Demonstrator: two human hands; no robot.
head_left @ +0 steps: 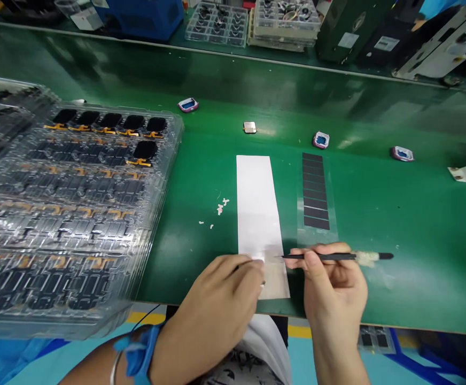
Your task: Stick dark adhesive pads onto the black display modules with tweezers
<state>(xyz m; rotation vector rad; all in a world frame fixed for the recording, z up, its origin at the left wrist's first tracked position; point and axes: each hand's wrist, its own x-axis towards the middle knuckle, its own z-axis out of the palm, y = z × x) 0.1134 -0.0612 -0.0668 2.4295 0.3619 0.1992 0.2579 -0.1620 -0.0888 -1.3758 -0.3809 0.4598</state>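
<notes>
My right hand [334, 283] pinches black tweezers [329, 257] held level, their tip pointing left at the near end of a long white strip [258, 214] lying on the green belt [397, 224]. My left hand [227, 291] is curled, its fingertips pressing on the strip's near end by the tweezer tip. What lies under those fingers is hidden. A clear sheet with a column of dark rectangular pads [315, 191] lies just right of the strip.
Stacked clear trays [68, 208] of dark parts with orange flex tails fill the left. Small blue-and-white parts [188, 105] [321, 140] [402, 154] and a metal square [249, 127] sit farther out. White scraps [220, 208] lie left of the strip. More trays [217, 24] stand at the back.
</notes>
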